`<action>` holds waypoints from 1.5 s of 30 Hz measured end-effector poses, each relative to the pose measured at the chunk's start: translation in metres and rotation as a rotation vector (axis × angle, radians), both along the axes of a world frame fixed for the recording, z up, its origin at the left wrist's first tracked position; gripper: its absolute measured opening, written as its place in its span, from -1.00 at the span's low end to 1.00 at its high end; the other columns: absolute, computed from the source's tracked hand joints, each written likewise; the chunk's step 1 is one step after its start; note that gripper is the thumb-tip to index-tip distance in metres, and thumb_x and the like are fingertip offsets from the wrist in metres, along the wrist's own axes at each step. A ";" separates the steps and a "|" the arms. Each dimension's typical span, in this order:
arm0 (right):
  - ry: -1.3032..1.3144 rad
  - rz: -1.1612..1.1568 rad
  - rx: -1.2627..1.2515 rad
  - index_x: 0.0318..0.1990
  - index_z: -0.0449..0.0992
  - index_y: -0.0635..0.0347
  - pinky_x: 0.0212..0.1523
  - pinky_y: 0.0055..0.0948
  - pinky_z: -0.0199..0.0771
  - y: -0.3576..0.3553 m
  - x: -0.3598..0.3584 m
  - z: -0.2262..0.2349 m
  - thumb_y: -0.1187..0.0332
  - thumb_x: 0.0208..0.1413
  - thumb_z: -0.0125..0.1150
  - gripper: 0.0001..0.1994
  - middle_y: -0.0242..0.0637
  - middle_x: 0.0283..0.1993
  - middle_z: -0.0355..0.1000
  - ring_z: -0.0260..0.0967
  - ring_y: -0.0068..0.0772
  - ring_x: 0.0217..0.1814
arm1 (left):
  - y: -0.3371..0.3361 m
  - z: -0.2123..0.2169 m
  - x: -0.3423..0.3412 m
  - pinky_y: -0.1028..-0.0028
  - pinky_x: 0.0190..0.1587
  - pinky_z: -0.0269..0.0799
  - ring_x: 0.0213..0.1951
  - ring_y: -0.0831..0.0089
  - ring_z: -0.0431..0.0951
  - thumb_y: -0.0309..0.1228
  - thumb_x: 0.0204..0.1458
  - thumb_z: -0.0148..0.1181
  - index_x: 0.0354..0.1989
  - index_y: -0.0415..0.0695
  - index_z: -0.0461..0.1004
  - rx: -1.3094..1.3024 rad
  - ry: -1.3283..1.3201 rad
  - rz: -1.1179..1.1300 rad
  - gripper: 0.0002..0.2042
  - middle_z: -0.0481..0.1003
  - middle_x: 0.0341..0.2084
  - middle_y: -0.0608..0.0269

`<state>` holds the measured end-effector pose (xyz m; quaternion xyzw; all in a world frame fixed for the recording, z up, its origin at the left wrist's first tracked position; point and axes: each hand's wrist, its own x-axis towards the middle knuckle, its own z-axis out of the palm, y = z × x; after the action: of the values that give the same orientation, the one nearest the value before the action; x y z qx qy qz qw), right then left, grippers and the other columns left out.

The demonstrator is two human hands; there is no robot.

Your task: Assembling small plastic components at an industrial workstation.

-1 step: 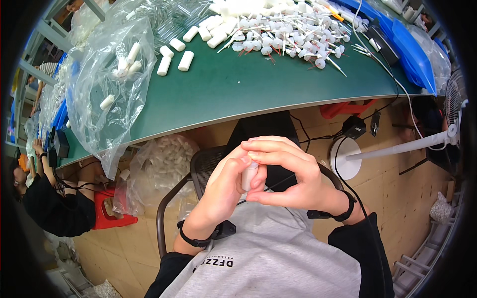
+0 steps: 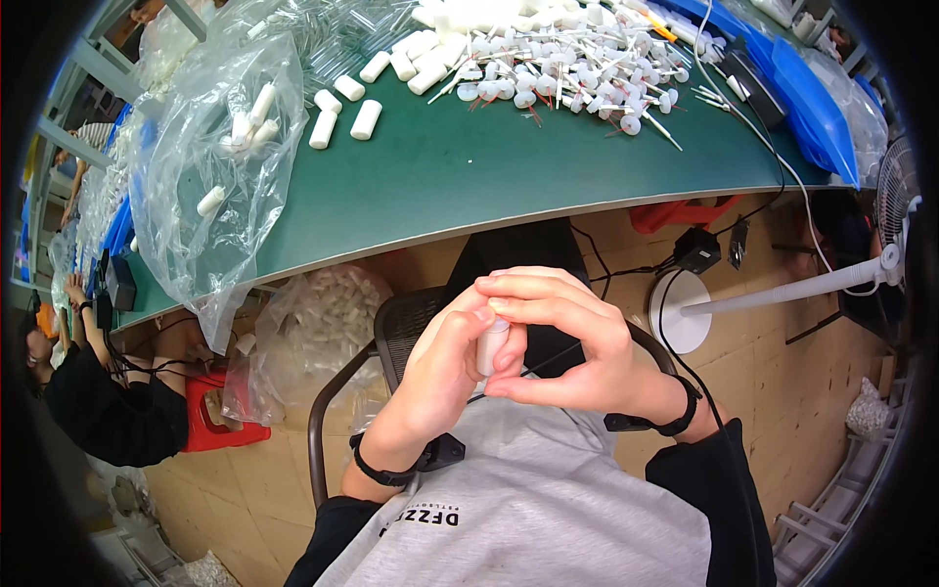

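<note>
A big green table (image 2: 421, 186) goes across the top. A large clear bag (image 2: 196, 259) sits on its left part and hangs over the edge, with a few white pieces inside. Another clear bag (image 2: 264, 367), full of white pieces, is on the floor below. On the table's right side is a long blue tray (image 2: 817, 108). A heap of white sticks with round ends (image 2: 577, 83) lies near the top middle.

The right hand (image 2: 582, 347) bends over the left hand (image 2: 445, 352) and touches it; I cannot tell if it grips anything. The left hand curls its fingers around a small white tube (image 2: 491, 347). This tube stands nearly upright between the hands, in front of the table. Some other white tubes (image 2: 366, 120) lie loose on the table, near the bag.
</note>
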<state>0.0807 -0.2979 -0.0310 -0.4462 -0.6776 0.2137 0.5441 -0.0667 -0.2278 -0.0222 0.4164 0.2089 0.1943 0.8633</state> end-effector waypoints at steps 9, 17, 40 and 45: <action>-0.054 -0.034 0.036 -0.01 0.39 0.30 0.11 -0.23 0.26 -0.001 0.001 -0.001 0.41 -0.39 0.49 -0.36 -0.02 0.09 0.32 0.27 -0.08 0.15 | 0.005 -0.007 0.005 0.54 -0.54 0.22 -0.65 0.53 0.23 -0.23 0.13 -0.29 -0.10 -0.23 0.22 -0.055 -0.112 -0.024 -0.67 0.21 -0.67 0.32; 0.497 -0.022 -0.466 0.21 0.04 0.29 0.17 -0.32 0.19 0.000 0.002 -0.020 0.42 -0.12 0.36 -0.25 -0.14 0.16 0.16 0.17 -0.34 0.19 | 0.018 -0.028 0.020 0.54 -0.24 0.32 -0.31 0.55 0.35 -0.37 0.17 -0.10 -0.08 -0.19 0.25 -0.084 -0.130 -0.046 -0.78 0.35 -0.41 0.26; 1.143 -0.135 -0.832 -0.16 0.29 0.34 -0.07 -0.46 0.36 0.042 -0.018 -0.030 0.40 0.02 0.21 -0.70 -0.19 -0.19 0.37 0.34 -0.45 -0.09 | 0.029 -0.038 0.044 0.62 -0.38 0.22 -0.46 0.69 0.20 -0.26 0.22 -0.13 -0.38 -0.11 0.25 -0.324 0.069 0.017 -0.80 0.20 -0.53 0.48; 1.103 -0.103 -0.939 -0.08 0.24 0.38 0.04 -0.28 0.37 0.045 -0.013 -0.027 0.47 0.06 0.10 -0.70 -0.02 -0.09 0.36 0.36 -0.23 0.02 | 0.034 -0.031 0.043 0.63 -0.40 0.20 -0.47 0.69 0.19 -0.29 0.21 -0.11 -0.39 -0.12 0.27 -0.343 0.168 0.030 -0.81 0.21 -0.54 0.48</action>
<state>0.0681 -0.2534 -0.0577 -0.4915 -0.1195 0.6502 0.5669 -0.0238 -0.1938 -0.0533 0.2746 0.3165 0.1330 0.8982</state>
